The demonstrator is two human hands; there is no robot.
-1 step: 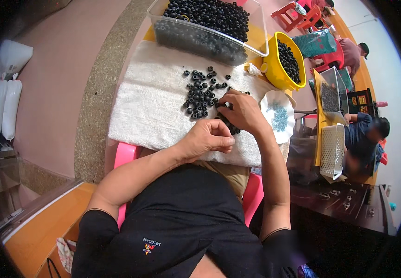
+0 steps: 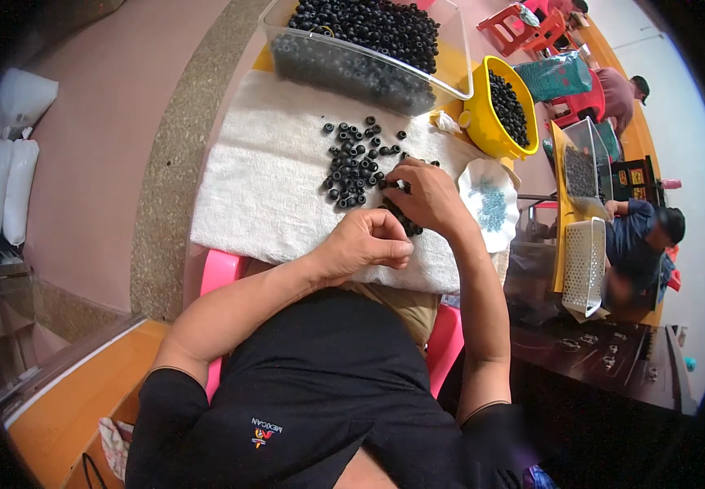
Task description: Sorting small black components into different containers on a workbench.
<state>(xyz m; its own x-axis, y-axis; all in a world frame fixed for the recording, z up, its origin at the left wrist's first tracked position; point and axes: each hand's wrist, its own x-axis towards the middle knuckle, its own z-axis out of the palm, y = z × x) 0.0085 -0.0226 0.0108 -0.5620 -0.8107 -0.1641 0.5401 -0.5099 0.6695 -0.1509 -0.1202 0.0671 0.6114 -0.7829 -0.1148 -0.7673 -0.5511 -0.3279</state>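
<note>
A white towel (image 2: 271,196) covers the tabletop, strewn with small black rings (image 2: 352,167). The right hand (image 2: 426,196) pinches rings at the pile's edge; the left hand (image 2: 364,242) curls loosely closed, contents unclear. Behind stand a clear bin (image 2: 450,81) and a yellow bowl (image 2: 487,130) of rings.

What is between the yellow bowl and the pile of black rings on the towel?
In the head view, a small crumpled white scrap lies between the yellow bowl and the black rings, at the towel's edge.
</note>
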